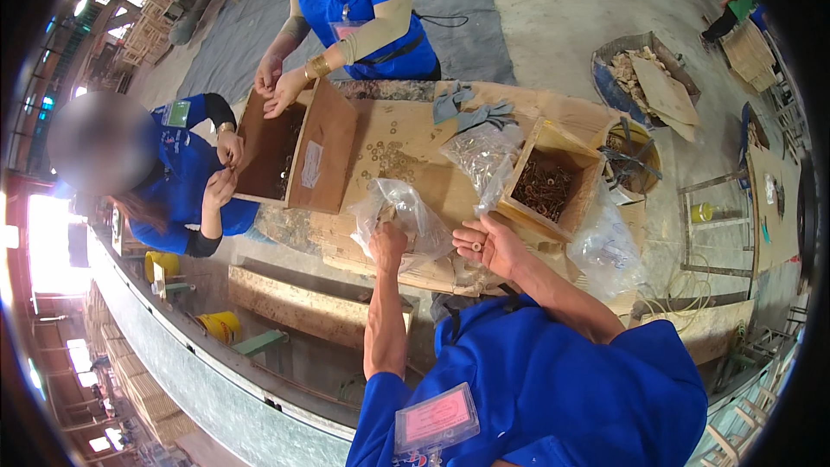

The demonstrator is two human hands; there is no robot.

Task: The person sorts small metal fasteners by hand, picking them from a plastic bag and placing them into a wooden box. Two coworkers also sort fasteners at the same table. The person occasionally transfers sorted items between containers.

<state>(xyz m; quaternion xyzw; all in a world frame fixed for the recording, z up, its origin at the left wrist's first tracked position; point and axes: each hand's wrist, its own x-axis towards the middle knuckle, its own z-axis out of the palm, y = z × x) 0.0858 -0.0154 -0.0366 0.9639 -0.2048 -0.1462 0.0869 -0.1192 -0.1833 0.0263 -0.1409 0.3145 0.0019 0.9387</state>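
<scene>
So my right hand [500,248] is palm up over the near edge of the counter [424,149], fingers loosely curled and thumb out to the side, not pinching anything, with one small pale ring [476,246] sitting on the fingers. My left hand [389,244] is knuckles up at the mouth of a clear plastic bag [418,223], fingers bent down. The fingertips are hidden, so I can't tell if they're pinching something or just resting there. There's some tan stuff in that bag, too blurry to make out.

Just past the bag there's a loose scatter of flat rings [386,158] lying on the counter. Beyond my right hand is a second clear bag [484,154], with grey gloves [471,112] at its far end. To the right of that sits a small open wooden box [538,219] full of rusty-brown hardware [543,188], and another crumpled bag [607,251] lies just beside it.

Off to the left is a bigger wooden box [335,145] tipped on its side, white label on it. Two co-workers in blue shirts have their hands at its rim.
</scene>
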